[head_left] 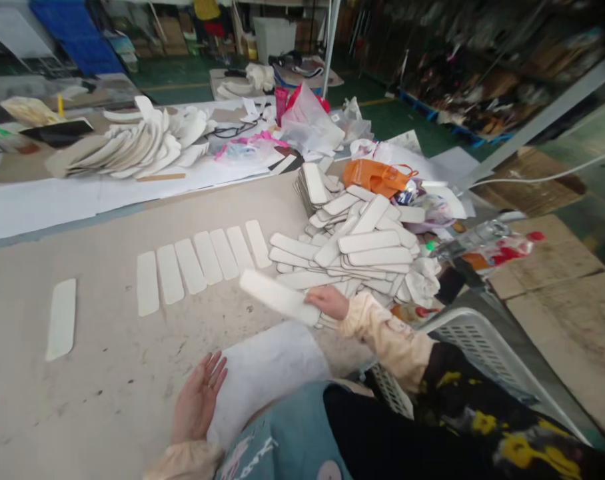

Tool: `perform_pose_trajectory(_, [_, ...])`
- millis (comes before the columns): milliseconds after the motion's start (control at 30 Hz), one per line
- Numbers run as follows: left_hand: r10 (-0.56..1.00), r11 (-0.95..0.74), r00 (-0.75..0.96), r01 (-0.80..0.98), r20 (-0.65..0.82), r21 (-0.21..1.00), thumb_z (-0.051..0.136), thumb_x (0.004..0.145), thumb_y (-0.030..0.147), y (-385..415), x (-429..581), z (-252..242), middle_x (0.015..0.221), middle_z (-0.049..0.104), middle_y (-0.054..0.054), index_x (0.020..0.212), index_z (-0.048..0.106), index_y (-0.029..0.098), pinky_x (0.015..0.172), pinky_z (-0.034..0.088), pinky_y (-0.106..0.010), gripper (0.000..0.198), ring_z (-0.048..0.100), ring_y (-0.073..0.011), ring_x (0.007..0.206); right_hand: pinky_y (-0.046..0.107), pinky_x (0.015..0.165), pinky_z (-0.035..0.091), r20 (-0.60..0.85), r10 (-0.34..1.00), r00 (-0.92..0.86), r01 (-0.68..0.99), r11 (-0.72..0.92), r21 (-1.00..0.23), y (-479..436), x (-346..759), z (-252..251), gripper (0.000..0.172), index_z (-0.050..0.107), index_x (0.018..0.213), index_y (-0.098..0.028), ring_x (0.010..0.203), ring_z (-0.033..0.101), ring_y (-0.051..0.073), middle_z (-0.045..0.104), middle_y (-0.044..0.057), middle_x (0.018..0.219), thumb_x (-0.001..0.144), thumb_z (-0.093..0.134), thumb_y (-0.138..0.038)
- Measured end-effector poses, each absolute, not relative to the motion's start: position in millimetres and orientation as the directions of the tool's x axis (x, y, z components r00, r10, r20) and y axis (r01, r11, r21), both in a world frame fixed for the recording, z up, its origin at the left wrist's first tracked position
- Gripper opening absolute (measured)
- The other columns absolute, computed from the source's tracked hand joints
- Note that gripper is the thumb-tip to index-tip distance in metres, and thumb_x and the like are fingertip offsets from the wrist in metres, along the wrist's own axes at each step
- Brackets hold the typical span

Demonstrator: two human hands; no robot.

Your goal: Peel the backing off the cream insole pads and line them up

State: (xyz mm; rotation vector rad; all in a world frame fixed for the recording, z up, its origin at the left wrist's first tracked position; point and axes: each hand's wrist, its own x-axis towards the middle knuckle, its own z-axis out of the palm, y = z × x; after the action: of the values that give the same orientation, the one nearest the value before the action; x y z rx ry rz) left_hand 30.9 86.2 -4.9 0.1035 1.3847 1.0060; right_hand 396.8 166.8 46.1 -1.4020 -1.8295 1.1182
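Note:
My right hand (330, 302) grips one end of a white rounded strip (272, 293), which is held tilted above the table in front of the heap. Beyond it lies a big loose pile of similar white strips (357, 240) with darker edges. My left hand (201, 393) is palm up with fingers stretched out, holding nothing, at the edge of a white sheet (272, 360). Several strips (185, 265) lie side by side in a row on the brown tabletop (112, 373). A single strip (61, 319) lies apart at the left.
Curved white pieces (137, 140) are stacked on the far table. An orange bag (377, 176) and plastic bags (312, 123) sit behind the pile. To the right are bottles (512, 247), a plastic basket (475, 340) and cardboard boxes (567, 320). A metal post (542, 123) slants at upper right.

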Motion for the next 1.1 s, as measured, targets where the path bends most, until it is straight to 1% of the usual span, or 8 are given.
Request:
perform_pose_trajectory(100, [0.638, 0.641, -0.133, -0.454, -0.759, 0.619, 0.051, 0.080, 0.025, 88.6, 37.9, -7.3, 0.110, 0.064, -0.009, 0.092, 0.063, 0.018, 0.088, 0.050, -0.035, 0.019, 0.060, -0.0203, 0.103, 0.021, 0.050, 0.039, -0.081, 0.960, 0.270, 0.410, -0.191, -0.892, 200.1, 456.9, 62.8, 0.043, 0.057, 0.082, -0.017, 0.052, 0.046, 0.010, 0.055, -0.002, 0.062, 0.085, 0.039, -0.055])
perform_pose_trajectory(167, [0.622, 0.660, -0.147, -0.430, -0.769, 0.616, 0.052, 0.079, 0.023, 87.8, 38.8, -8.8, 0.104, 0.066, -0.009, 0.090, 0.063, 0.017, 0.084, 0.052, -0.032, 0.016, 0.061, -0.0196, 0.099, 0.024, 0.050, 0.043, -0.136, 0.895, 0.425, 0.331, -0.294, -0.897, 212.2, 492.2, 66.5, 0.049, 0.052, 0.105, -0.016, 0.055, 0.051, 0.011, 0.062, 0.003, 0.077, 0.088, 0.029, -0.057])
perform_pose_trajectory(267, [0.597, 0.668, -0.189, -0.422, -0.780, 0.613, 0.051, 0.080, 0.021, 83.9, 38.1, -11.9, 0.096, 0.067, -0.007, 0.088, 0.063, 0.017, 0.075, 0.054, -0.027, 0.015, 0.064, -0.0171, 0.091, 0.029, 0.061, 0.046, -0.190, 0.897, 0.400, 0.525, -0.394, -0.754, 200.4, 520.2, 58.3, 0.046, 0.047, 0.117, -0.016, 0.067, 0.057, 0.015, 0.064, 0.007, 0.090, 0.090, 0.031, -0.050])
perform_pose_trajectory(400, [0.585, 0.672, -0.209, -0.417, -0.784, 0.612, 0.050, 0.080, 0.018, 76.8, 36.1, -17.2, 0.091, 0.067, -0.006, 0.088, 0.063, 0.016, 0.069, 0.055, -0.025, 0.016, 0.065, -0.0157, 0.085, 0.033, 0.075, 0.042, -0.343, 0.920, 0.190, 0.798, -0.349, -0.492, 137.8, 506.2, 23.5, 0.022, 0.063, 0.087, -0.016, 0.078, 0.056, 0.020, 0.064, 0.006, 0.081, 0.075, 0.061, -0.035])
perform_pose_trajectory(633, [0.573, 0.693, -0.210, -0.392, -0.792, 0.605, 0.059, 0.076, 0.023, 66.1, 35.8, -15.9, 0.094, 0.067, -0.007, 0.093, 0.062, 0.017, 0.073, 0.051, -0.024, 0.018, 0.064, -0.0130, 0.083, 0.039, 0.090, 0.037, -0.415, 0.890, 0.186, 0.948, -0.274, -0.162, 56.0, 485.8, -41.5, 0.054, 0.054, 0.113, -0.012, 0.105, 0.048, 0.029, 0.055, 0.015, 0.108, 0.066, 0.066, -0.035])
perform_pose_trajectory(733, [0.607, 0.681, -0.225, -0.347, -0.762, 0.645, 0.063, 0.073, 0.030, 65.8, 36.4, -15.1, 0.096, 0.067, -0.009, 0.095, 0.062, 0.016, 0.073, 0.050, -0.026, 0.026, 0.064, -0.0142, 0.084, 0.040, 0.088, 0.040, -0.463, 0.875, 0.139, 0.934, -0.271, -0.232, 51.8, 496.9, -61.4, 0.037, 0.061, 0.103, -0.013, 0.099, 0.054, 0.030, 0.059, 0.018, 0.101, 0.072, 0.056, -0.031])
perform_pose_trajectory(900, [0.672, 0.639, -0.357, -0.164, -0.649, 0.752, 0.065, 0.067, 0.041, 70.5, 15.2, -23.2, 0.088, 0.068, -0.010, 0.093, 0.063, 0.013, 0.072, 0.048, -0.027, 0.038, 0.063, -0.0155, 0.080, 0.040, 0.083, 0.046, -0.544, 0.793, -0.274, 0.756, -0.172, -0.631, 45.9, 487.5, -68.2, 0.034, 0.069, 0.085, -0.021, 0.091, 0.060, 0.030, 0.067, 0.014, 0.089, 0.076, 0.044, -0.043])
perform_pose_trajectory(1100, [0.720, 0.631, -0.576, 0.309, -0.388, 0.712, 0.052, 0.072, 0.046, 79.9, -68.7, -24.9, 0.072, 0.068, -0.008, 0.090, 0.066, 0.011, 0.069, 0.047, -0.030, 0.042, 0.062, -0.0177, 0.070, 0.038, 0.095, 0.042, -0.514, 0.663, -0.544, 0.616, -0.100, -0.781, 58.6, 400.8, -48.2, 0.044, 0.064, 0.109, -0.022, 0.106, 0.055, 0.026, 0.063, 0.007, 0.110, 0.079, 0.044, -0.046])
